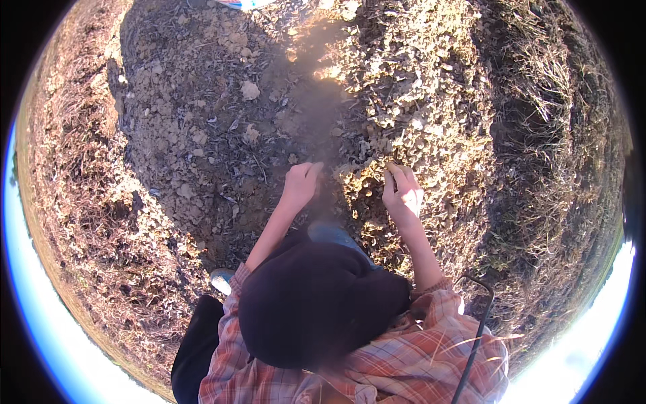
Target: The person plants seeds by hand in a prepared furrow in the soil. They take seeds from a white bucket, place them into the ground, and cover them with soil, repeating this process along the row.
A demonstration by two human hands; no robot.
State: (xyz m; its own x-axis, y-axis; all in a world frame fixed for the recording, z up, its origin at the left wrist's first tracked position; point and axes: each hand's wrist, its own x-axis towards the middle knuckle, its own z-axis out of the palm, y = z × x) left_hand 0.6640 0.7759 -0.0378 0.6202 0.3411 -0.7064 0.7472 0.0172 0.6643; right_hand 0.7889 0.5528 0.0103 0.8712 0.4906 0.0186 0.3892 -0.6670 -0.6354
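Note:
My left hand (pixel 300 184) is low over bare, crumbly soil (pixel 176 146), its fingers curled together. A dark blurred smear crosses the view beside its fingertips, so I cannot tell whether they pinch anything. Farther right, my right hand (pixel 404 194) is at the near edge of a sunlit bank of dried, leafy plant matter (pixel 429 121). Its thumb and forefinger are bent close together at the dry pieces; anything between them is too small to make out. Both hands are bare, and plaid sleeves are pushed up the forearms.
A dark rounded cloth (pixel 318 308) hides much of my lap. A bent black rod (pixel 477 333) runs by my right side. Dry stalks (pixel 545 91) form a row at right; brown dried plants (pixel 75 202) lie left. A blue-and-white object (pixel 245 4) is cut off at the top.

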